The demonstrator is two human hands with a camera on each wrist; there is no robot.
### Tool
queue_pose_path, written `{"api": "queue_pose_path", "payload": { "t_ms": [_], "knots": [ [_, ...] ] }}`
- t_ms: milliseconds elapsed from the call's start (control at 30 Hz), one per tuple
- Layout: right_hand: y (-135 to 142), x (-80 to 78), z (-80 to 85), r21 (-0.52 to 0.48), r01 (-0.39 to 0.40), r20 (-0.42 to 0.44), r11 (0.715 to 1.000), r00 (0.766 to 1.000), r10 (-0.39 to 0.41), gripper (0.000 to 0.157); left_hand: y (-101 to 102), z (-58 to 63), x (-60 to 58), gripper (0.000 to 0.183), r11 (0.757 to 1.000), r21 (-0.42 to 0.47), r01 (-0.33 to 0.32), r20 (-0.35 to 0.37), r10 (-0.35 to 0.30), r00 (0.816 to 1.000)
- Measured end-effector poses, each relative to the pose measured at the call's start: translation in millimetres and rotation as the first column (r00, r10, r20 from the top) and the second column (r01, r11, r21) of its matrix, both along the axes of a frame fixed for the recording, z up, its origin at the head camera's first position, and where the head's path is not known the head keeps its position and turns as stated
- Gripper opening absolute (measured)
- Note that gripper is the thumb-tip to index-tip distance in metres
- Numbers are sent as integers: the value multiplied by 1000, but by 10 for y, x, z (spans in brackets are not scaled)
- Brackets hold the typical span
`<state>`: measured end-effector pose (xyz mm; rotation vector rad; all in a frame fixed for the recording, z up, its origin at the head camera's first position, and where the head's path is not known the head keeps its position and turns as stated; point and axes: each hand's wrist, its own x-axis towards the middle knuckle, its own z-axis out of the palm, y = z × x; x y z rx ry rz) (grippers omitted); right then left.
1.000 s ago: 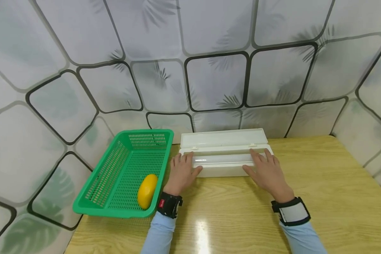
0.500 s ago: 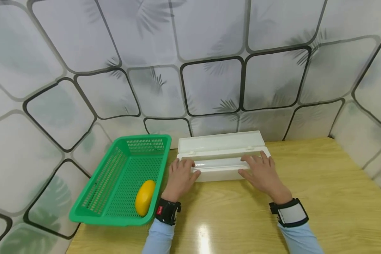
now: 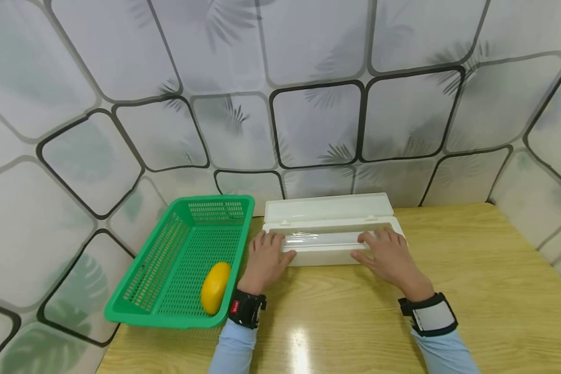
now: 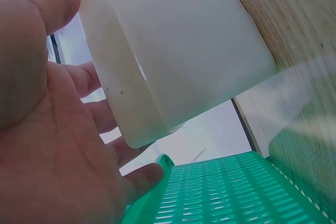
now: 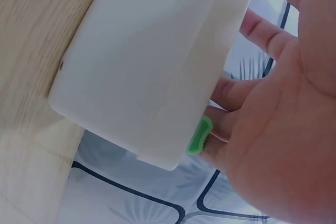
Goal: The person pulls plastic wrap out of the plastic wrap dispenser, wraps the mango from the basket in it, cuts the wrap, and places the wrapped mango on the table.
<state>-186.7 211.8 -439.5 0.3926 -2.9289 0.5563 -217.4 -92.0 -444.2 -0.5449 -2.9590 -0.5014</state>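
A long white cling film dispenser [image 3: 327, 258] stands on the table with its hinged lid [image 3: 327, 209] raised at the back. Inside it lies a shiny roll of clear film [image 3: 324, 239], slightly wrinkled at the left. My left hand [image 3: 263, 264] rests over the dispenser's left end, thumb at the front edge, fingers relaxed across the top. My right hand [image 3: 392, 261] lies over the right end with bent fingers reaching past the edge. In the right wrist view, a small green plastic piece [image 5: 200, 135] shows beside those fingers. Fingertips inside the dispenser are hidden.
To the left, close to my left wrist, stands a green perforated basket [image 3: 142, 254] with a yellow mango-like fruit [image 3: 215, 288] in it. A patterned wall covering [image 3: 315, 124] rises right behind the wooden table [image 3: 346, 322].
My right fingers have bent lower and shifted slightly left into the dispenser. The left hand stays nearly in place. Wrinkles now show on the film's left part. The head view has shifted slightly.
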Motion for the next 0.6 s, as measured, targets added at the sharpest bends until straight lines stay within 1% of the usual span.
{"api": "queue_pose_path", "payload": {
  "t_ms": [133,267,467,600],
  "knots": [
    [-7,9,29,26,-2,-13,1000,1000,2,40,-4,7,-1,50,1000,-2,9,-21,-9,1000],
    [-10,14,42,56,-3,-18,998,1000,4,42,-3,4,-5,45,1000,15,20,-64,-19,998],
    [-12,10,44,56,2,-7,998,1000,-2,44,-4,-12,-31,36,1000,22,18,-151,-14,988],
    [-17,7,45,52,9,8,999,1000,-10,50,-4,-10,-41,33,1000,25,13,-176,-9,984]
  ]
}}
